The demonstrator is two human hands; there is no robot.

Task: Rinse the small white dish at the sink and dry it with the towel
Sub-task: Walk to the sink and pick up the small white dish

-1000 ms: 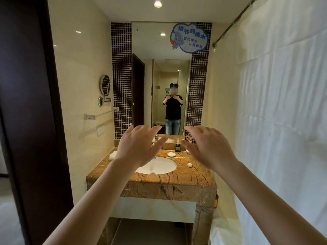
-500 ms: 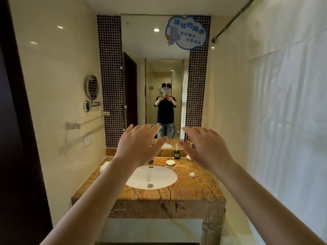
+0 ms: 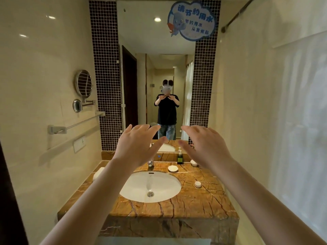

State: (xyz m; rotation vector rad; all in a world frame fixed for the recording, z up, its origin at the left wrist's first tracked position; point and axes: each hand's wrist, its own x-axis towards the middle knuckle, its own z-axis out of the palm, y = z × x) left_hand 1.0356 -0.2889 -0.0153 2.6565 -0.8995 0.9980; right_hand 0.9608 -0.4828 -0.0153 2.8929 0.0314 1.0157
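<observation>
A small white dish [image 3: 172, 168] lies on the brown marble counter [image 3: 198, 200], just behind the right rim of the white oval sink [image 3: 136, 190]. The chrome tap [image 3: 150, 163] stands behind the sink, partly hidden by my left hand. A rolled white towel [image 3: 97, 173] rests at the counter's far left. My left hand [image 3: 137, 146] and my right hand [image 3: 206, 146] are both raised in the air above the sink, fingers spread, holding nothing and touching nothing.
A dark soap bottle [image 3: 180, 157] and a white cup [image 3: 193, 163] stand by the mirror [image 3: 155, 68]. A small white lid [image 3: 197, 184] lies right of the sink. A towel rail [image 3: 77, 122] is on the left wall, and a white curtain [image 3: 300, 121] hangs on the right.
The view has moved closer to the counter, so the sink looks larger and lower in the frame. Both hands stay raised and spread in the same pose.
</observation>
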